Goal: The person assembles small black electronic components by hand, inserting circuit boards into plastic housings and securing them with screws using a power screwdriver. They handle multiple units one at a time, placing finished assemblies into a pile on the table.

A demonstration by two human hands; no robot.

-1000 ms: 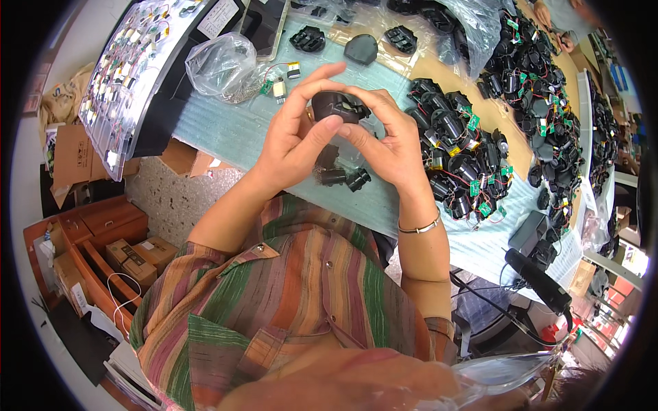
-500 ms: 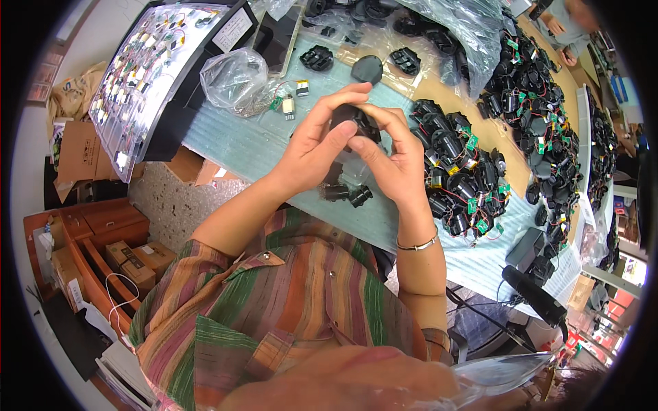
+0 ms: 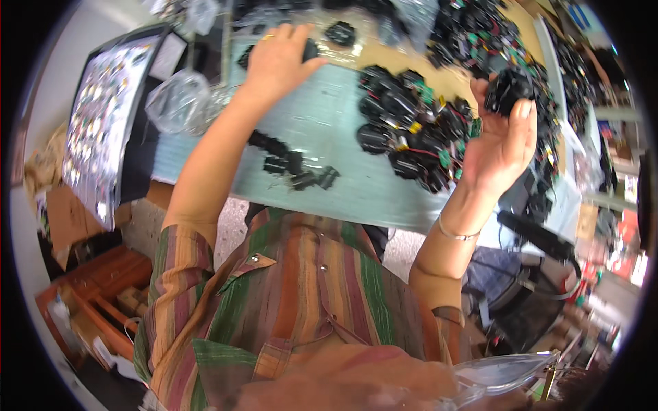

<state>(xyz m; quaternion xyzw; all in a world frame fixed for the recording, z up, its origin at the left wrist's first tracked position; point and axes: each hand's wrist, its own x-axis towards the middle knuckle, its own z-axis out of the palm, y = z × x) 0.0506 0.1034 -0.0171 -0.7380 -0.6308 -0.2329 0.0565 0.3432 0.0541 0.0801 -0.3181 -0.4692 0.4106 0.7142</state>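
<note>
My right hand (image 3: 497, 147) is raised at the right, its fingers and thumb closed round a black plastic housing (image 3: 508, 90). At the far left part of the table my left hand (image 3: 277, 63) lies over dark parts with its fingers stretched out and thumb apart. A black rounded cover (image 3: 310, 50) shows between its forefinger and thumb; whether the fingertips touch it cannot be seen. Another black housing (image 3: 340, 33) rests just to the right. Several small black plastic pieces (image 3: 295, 164) lie in a loose row on the pale green table covering (image 3: 329, 123) between my arms.
Black assemblies with green circuit boards and wires (image 3: 411, 127) are heaped at mid-right, with a larger heap (image 3: 480, 38) beyond. A clear plastic bag (image 3: 178, 103) lies left of my left forearm. Behind it stands a slanted tray of small components (image 3: 110, 103). A black handle-like object (image 3: 538, 236) is near the right edge.
My hands have parted from around the black housing. The right one has carried it to the right, while the left has reached out to the far left parts. The view has shifted.
</note>
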